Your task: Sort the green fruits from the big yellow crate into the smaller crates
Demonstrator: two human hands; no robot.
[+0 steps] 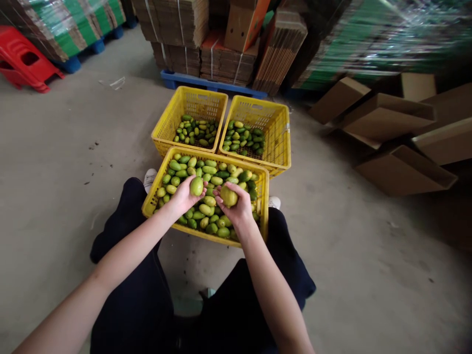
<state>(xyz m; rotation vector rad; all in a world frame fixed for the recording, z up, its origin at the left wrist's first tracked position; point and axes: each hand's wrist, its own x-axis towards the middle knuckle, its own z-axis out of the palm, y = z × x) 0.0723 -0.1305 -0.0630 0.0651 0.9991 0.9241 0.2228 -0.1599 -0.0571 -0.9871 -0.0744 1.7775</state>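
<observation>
My left hand [189,195] holds a green lemon [196,186] in its palm, fingers curled under it. In my right hand [237,204] rests a larger, yellower lemon [228,196], with the thumb and fingers around its side. Both hands are close together above a full yellow plastic crate [206,239] between my knees. Green and yellowish lemons [205,210] fill it in a loose layer, some hidden by my hands.
Behind stand two more yellow crates, left [162,132] and right [277,167], each part filled with green lemons. Farther back, bundled flat cardboard [177,24] sits on a blue pallet [214,84]. Open cardboard boxes [401,169] lie at right, a red stool [27,56] at far left.
</observation>
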